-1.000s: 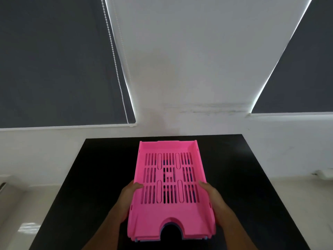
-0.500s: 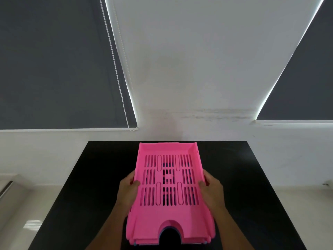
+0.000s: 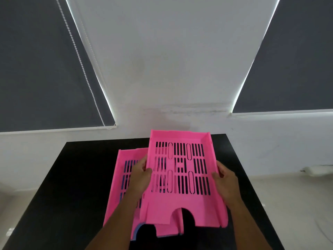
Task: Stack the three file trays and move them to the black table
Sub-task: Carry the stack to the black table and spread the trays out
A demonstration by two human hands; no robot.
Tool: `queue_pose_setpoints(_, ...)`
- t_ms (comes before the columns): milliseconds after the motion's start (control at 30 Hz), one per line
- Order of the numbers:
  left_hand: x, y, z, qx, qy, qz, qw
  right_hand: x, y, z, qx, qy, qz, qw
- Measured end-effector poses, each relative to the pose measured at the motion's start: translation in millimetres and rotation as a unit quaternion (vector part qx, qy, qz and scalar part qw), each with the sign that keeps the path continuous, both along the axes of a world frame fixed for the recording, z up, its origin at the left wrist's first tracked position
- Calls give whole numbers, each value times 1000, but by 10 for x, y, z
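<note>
I hold a pink slotted file tray (image 3: 182, 177) raised above the black table (image 3: 75, 186). My left hand (image 3: 140, 179) grips its left wall and my right hand (image 3: 226, 183) grips its right wall. Below it and offset to the left, a second pink tray (image 3: 122, 174) lies on the table. A thin blue edge (image 3: 137, 230) shows under that tray's front, which looks like a third tray; most of it is hidden.
The table stands against a white wall (image 3: 171, 69) with dark roller blinds (image 3: 36, 69) on both sides and a bead cord (image 3: 81, 65) on the left. Pale floor lies to the left and right of the table.
The top pink tray has come up off the stack and shifted right, baring the second pink tray beneath. Both hands stayed on its side walls.
</note>
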State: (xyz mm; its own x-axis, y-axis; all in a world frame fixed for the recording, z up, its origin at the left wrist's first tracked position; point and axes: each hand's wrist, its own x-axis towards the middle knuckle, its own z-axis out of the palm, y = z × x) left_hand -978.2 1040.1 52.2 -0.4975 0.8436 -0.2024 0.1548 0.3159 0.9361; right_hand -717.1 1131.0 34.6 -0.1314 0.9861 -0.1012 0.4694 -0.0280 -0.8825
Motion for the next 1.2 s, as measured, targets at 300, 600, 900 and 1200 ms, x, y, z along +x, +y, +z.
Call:
queue_pose_setpoints(300,977,475,-149,1,-5,-48,999,996,369,-141,23,-92,-29,995)
queue_pose_setpoints(600,1480,537,-536,-53,-26,-22,998,1371,524,-441,0,-120,-16,993)
queue_pose_setpoints(900,1613,584,-769,-102,-13,10,995,1380,533,-781,-55,-119,-13,991)
queue_pose_setpoints(1200,1539,661,-878,-148,-23,29,988,1288,524,-852,-70,-121,-30,990)
